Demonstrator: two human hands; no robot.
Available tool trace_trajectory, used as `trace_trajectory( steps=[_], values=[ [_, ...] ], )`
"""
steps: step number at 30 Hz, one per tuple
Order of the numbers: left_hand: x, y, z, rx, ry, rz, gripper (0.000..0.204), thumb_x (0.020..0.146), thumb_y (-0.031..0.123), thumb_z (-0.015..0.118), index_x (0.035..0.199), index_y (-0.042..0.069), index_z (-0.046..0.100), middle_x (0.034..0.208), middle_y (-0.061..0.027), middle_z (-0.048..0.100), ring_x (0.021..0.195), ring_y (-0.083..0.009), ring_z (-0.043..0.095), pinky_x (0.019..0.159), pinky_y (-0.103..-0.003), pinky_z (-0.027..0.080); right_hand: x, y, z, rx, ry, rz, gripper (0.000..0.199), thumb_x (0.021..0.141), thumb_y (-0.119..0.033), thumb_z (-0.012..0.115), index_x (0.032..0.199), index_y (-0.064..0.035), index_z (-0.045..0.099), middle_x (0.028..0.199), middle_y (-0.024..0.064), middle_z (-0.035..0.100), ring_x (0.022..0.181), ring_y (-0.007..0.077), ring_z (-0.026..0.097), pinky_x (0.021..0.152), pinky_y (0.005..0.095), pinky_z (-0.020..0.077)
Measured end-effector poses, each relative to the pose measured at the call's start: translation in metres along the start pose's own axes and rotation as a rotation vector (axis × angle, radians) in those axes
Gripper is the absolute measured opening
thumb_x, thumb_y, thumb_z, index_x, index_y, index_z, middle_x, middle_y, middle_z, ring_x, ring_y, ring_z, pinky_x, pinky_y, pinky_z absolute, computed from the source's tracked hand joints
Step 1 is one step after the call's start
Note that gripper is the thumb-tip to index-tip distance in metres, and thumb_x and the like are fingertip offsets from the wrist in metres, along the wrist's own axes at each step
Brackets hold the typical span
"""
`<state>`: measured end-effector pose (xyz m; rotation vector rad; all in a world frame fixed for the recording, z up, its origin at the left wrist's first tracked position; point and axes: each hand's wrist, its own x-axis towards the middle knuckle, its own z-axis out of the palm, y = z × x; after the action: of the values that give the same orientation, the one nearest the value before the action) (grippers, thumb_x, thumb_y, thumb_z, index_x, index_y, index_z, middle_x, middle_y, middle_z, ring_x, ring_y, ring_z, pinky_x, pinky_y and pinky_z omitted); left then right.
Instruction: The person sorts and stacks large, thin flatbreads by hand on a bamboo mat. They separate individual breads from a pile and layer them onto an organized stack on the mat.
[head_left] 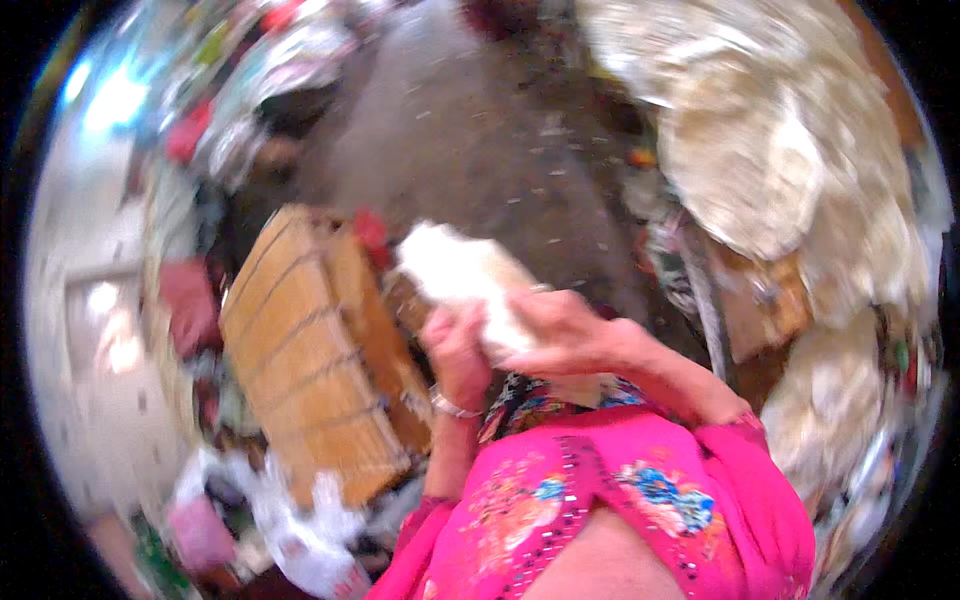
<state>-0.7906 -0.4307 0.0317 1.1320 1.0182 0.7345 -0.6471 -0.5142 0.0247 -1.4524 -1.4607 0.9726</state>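
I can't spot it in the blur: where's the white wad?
Head view, centre: white wad gripped between both hands, right of the wooden crate.

grey littered floor [470, 130], wooden crate [310, 350], pale heaps [780, 150] right.

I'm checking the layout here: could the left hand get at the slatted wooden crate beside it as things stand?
Probably yes. The wooden crate lies just left of the left hand, with nothing visible between them. But both that hand and the right hand grip a white wad, so the left would have to let go first.
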Motion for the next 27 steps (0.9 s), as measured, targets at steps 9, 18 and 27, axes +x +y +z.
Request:
trace_trajectory(
  steps=[9,18,27],
  values=[
    [-0.027,-0.018,0.001,-0.508,0.017,-0.107,0.018,0.080,0.004,0.055,0.097,-0.002,0.054,0.089,-0.0066,0.059,0.077,-0.0124,0.057,0.069,-0.026,0.048,-0.003,-0.025,0.007,-0.050,-0.086,-0.043,0.050,0.063,-0.028,0.069,0.096,0.0018,0.048,0.080,0.0224,0.056,0.074,0.0365,0.058,0.062,0.0404,0.0453],
    [-0.014,0.041,-0.140,-0.573,0.329,0.227,0.018,0.077,0.000,0.052,0.095,-0.001,0.056,0.088,-0.0067,0.059,0.076,-0.0144,0.058,0.070,-0.027,0.049,0.122,-0.102,0.104,-0.124,-0.293,-0.308,0.042,0.063,-0.025,0.068,0.089,-0.0003,0.045,0.077,0.0225,0.054,0.073,0.0380,0.056,0.061,0.0434,0.0437],
    [-0.028,0.044,-0.409,-0.814,0.576,0.565,0.033,0.083,0.005,0.051,0.114,0.000,0.045,0.112,-0.0101,0.052,0.102,-0.0209,0.050,0.090,-0.036,0.041,0.266,-0.180,0.357,-0.369,-0.429,-0.941,0.061,0.060,-0.014,0.061,0.113,0.0048,0.039,0.117,0.0256,0.042,0.107,0.0367,0.045,0.084,0.0402,0.0407]
  ],
)
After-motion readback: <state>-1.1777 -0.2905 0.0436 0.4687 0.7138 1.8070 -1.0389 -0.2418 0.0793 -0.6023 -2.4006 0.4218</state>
